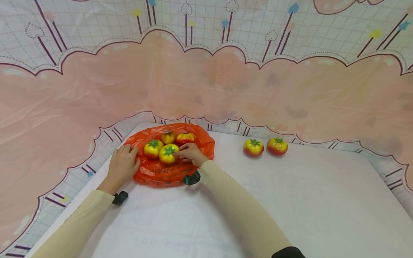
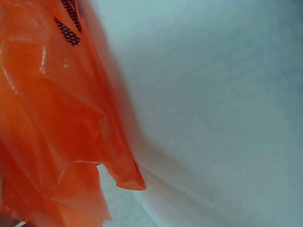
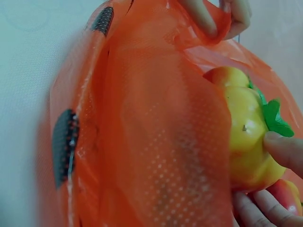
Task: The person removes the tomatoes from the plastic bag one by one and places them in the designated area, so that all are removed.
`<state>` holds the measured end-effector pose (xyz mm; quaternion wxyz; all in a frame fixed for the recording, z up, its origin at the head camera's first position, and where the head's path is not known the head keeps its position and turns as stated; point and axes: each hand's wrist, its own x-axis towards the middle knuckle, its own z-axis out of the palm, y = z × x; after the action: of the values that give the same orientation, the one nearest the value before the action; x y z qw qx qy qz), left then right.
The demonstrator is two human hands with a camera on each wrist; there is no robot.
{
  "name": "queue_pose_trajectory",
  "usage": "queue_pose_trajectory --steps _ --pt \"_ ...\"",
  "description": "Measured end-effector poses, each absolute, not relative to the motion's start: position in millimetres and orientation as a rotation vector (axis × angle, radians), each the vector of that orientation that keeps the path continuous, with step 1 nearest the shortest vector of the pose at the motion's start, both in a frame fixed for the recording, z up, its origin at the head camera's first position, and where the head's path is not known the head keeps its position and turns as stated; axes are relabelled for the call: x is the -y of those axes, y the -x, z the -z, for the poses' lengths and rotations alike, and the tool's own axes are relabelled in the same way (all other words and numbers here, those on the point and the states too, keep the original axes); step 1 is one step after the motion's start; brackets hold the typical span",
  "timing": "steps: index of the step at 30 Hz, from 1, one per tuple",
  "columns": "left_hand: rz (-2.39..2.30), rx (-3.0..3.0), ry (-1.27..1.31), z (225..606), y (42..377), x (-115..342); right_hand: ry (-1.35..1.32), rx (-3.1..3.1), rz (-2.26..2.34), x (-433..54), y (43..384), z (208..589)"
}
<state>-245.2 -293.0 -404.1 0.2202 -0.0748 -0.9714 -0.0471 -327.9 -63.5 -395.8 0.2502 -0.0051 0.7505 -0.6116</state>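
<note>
A crinkled orange-red plastic bag (image 1: 158, 175) lies on the white table with its mouth spread. My left hand (image 1: 120, 163) is at the bag's left edge; the right wrist view shows its fingers pinching the plastic. My right hand (image 1: 191, 154) reaches over the bag's right side and holds a yellow-and-red tomato (image 3: 246, 123) with a green leafy top, thumb on one side and fingers beneath. Three more such tomatoes are in the bag mouth: one at left (image 1: 153, 148), one at the back (image 1: 168, 137) partly covered by plastic, one at right (image 1: 185, 138).
Two similar tomatoes, one (image 1: 253, 147) left of the other (image 1: 277, 146), stand close together on the white tabletop (image 1: 306, 200), right of the bag. Behind the table hangs a pink-and-white patterned cloth (image 1: 226, 93).
</note>
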Motion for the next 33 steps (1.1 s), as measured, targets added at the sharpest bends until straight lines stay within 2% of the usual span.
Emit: queue_pose_trajectory --steps 15,22,33 --pt "0.134 2.699 0.203 403.4 245.5 293.7 0.238 -2.293 1.293 57.1 330.1 390.1" --pt "0.130 2.690 0.207 403.9 245.3 293.0 0.216 -2.284 1.380 58.0 329.6 388.7" --pt "0.135 2.695 0.203 403.4 244.7 293.1 0.345 -2.352 1.365 61.9 327.2 387.9"
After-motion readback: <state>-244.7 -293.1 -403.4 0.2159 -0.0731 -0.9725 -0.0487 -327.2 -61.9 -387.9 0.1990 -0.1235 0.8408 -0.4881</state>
